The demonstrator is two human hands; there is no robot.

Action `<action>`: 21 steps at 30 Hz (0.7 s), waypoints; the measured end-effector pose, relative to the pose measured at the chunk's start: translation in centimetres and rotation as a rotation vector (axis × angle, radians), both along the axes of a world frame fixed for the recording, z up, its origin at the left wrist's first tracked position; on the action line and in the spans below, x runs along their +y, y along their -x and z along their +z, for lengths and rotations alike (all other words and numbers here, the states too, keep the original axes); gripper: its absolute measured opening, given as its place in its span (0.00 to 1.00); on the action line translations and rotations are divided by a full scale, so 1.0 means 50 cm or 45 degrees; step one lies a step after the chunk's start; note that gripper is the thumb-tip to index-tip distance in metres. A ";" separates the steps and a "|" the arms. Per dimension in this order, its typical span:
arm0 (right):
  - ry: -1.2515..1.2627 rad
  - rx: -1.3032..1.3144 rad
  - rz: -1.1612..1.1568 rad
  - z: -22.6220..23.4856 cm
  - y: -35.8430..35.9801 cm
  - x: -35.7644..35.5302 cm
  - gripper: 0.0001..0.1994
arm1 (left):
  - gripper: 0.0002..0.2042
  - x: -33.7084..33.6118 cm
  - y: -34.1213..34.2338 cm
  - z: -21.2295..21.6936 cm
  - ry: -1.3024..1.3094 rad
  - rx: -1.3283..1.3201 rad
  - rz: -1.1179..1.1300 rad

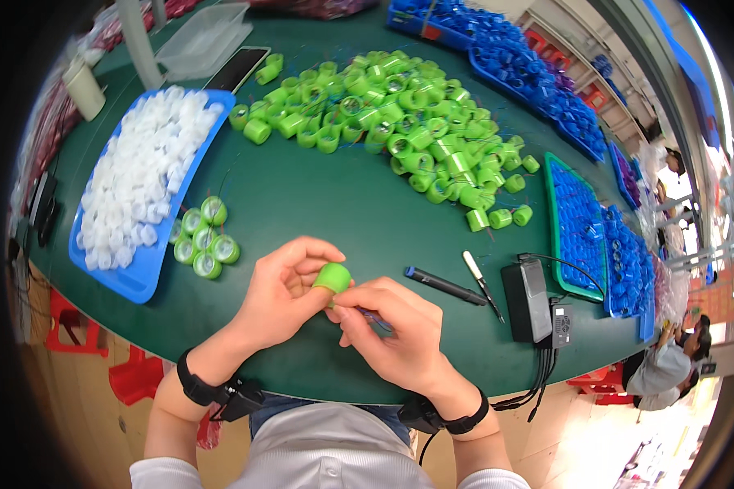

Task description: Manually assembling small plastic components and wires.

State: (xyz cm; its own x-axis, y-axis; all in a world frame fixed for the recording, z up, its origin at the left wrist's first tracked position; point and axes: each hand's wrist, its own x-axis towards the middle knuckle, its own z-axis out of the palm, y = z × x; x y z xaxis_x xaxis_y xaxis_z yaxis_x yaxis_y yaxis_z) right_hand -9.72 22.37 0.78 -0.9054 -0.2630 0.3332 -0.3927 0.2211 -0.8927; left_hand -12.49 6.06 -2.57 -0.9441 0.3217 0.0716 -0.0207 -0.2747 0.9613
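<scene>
My left hand grips a small green plastic cylinder between thumb and fingers, its smooth closed side turned up. My right hand is closed just to the right of it, fingertips pinched at the cylinder's lower edge. Thin bluish wires show between the right thumb and fingers; where they end is hidden by the hand. To the left on the table stands a small cluster of green cylinders with clear round faces up. A big loose heap of similar green cylinders, with thin wires among them, lies beyond my hands.
A blue tray of white translucent caps lies at left. Right of my hands are a dark marker, a pen and a black device with cables. Trays of blue parts line the right edge; a phone lies at back.
</scene>
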 end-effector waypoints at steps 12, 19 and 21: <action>-0.087 0.336 0.015 -0.029 -0.042 0.006 0.11 | 0.11 0.004 -0.024 -0.019 0.112 -0.008 -0.084; -0.263 0.231 -0.026 0.010 -0.034 0.068 0.09 | 0.09 -0.007 -0.022 -0.013 0.275 -0.165 -0.041; -0.248 0.118 -0.253 0.028 -0.024 0.127 0.08 | 0.10 -0.009 -0.017 -0.018 0.202 -0.191 -0.030</action>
State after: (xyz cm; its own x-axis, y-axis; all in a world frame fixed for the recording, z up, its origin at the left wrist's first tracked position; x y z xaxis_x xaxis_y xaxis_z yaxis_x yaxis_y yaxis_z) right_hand -8.51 28.70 2.18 -0.9136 -0.1504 0.3778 -0.4025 0.4654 -0.7883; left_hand -11.66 5.63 -3.46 -0.9326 0.3396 -0.1221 -0.1710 -0.1177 0.9782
